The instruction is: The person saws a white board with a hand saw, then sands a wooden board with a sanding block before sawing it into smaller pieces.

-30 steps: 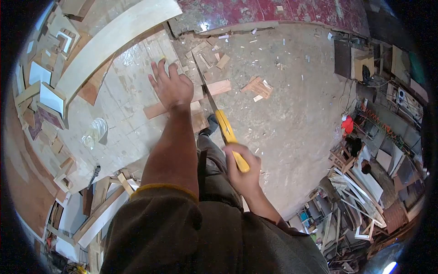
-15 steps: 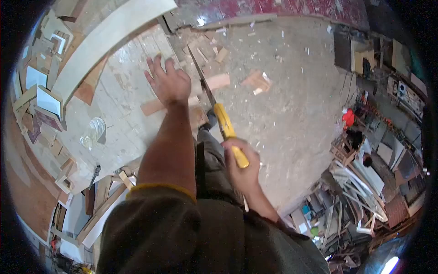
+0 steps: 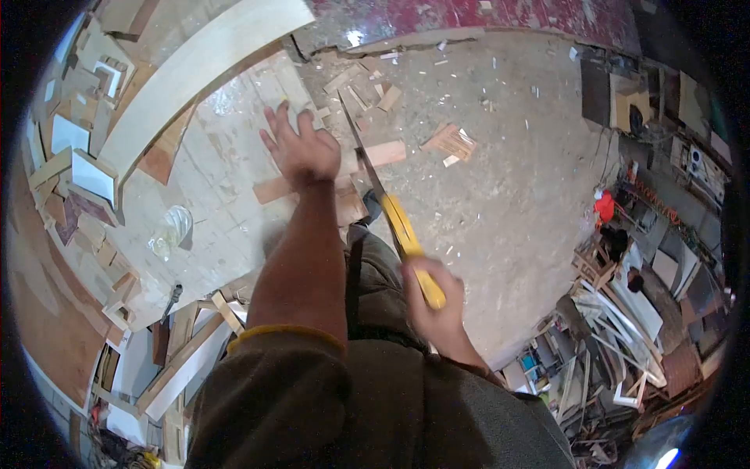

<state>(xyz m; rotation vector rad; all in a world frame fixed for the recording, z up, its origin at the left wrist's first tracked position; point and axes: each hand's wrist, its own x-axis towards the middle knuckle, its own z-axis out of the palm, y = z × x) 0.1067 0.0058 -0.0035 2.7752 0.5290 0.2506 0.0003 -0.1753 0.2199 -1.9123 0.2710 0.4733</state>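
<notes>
My right hand (image 3: 435,301) is wrapped round the yellow handle of a handsaw (image 3: 401,227). Its dark blade slants up and left, crossing a narrow wooden strip (image 3: 273,189) that sticks out past the edge of a pale worktop (image 3: 226,148). Over the strip, at the worktop's edge, my left hand (image 3: 306,152) rests with fingers spread and the heel of the palm low on the wood. Part of the strip is hidden beneath this hand. How deep the blade sits in the wood cannot be seen.
A long curved pale board (image 3: 191,74) lies across the worktop's far left. A crumpled clear plastic bag (image 3: 173,230) and wood offcuts lie nearby. Wood scraps (image 3: 451,142) litter the concrete floor. Stacked timber and frames (image 3: 617,336) stand at the right. A reddish surface (image 3: 484,23) borders the top.
My right hand has drawn the handsaw slightly back toward my body. My left hand stays on the strip. The whole view has shifted a little.
</notes>
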